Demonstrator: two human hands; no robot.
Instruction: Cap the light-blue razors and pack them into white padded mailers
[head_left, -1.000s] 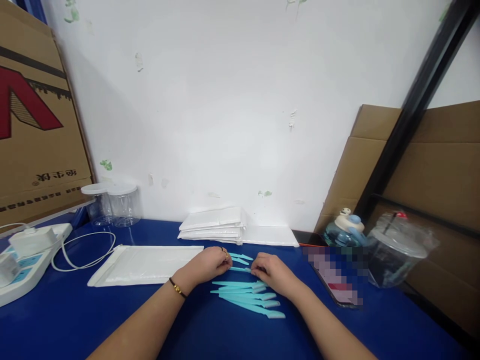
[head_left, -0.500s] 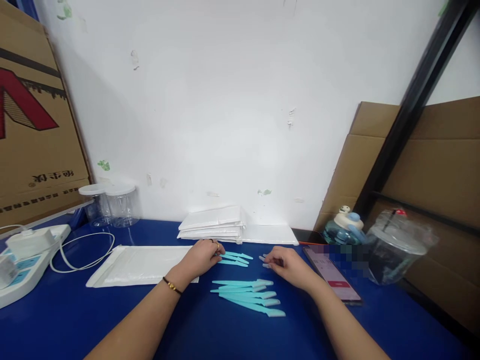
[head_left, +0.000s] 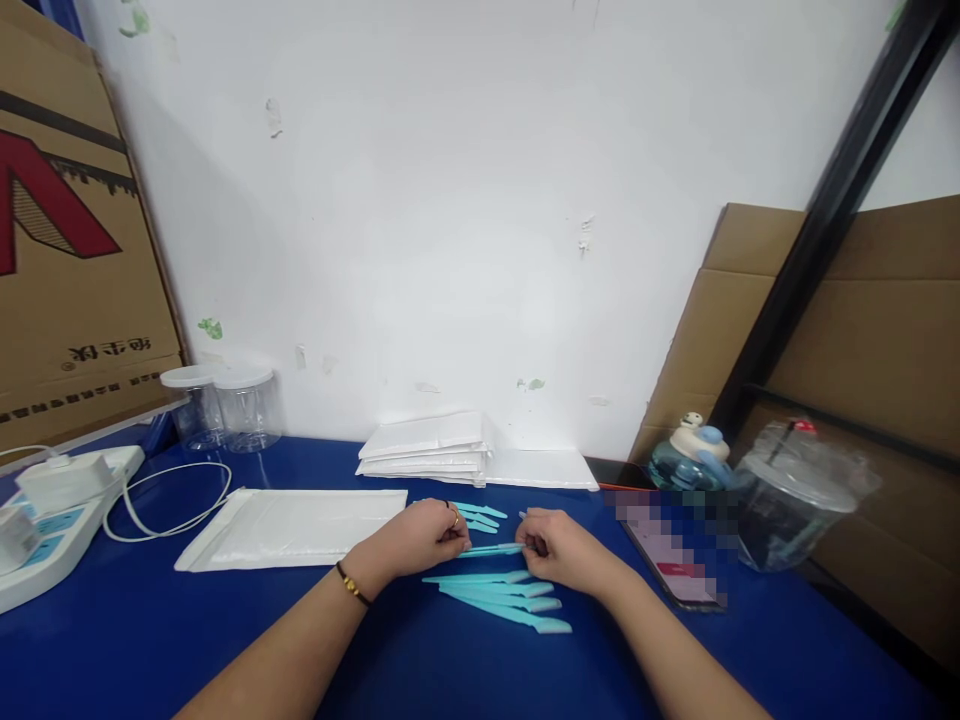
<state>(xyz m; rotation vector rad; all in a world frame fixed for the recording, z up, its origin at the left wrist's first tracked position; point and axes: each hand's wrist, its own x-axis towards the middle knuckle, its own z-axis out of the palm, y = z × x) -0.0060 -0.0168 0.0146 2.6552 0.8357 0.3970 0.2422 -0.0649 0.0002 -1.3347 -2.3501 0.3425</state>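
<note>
While the left hand [head_left: 433,537] and right hand [head_left: 559,548] pinched opposite ends of a turquoise razor [head_left: 491,550] at lower center, more razors [head_left: 499,602] lay on the blue counter [head_left: 420,665] just below.

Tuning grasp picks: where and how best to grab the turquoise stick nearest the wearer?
Pinch the nearest turquoise stick by its handle, just short of the pale end, probably from above on the wearer's side. It lies flat and slim; its left end crowds neighboring sticks, while the fan opens rightward.
</note>
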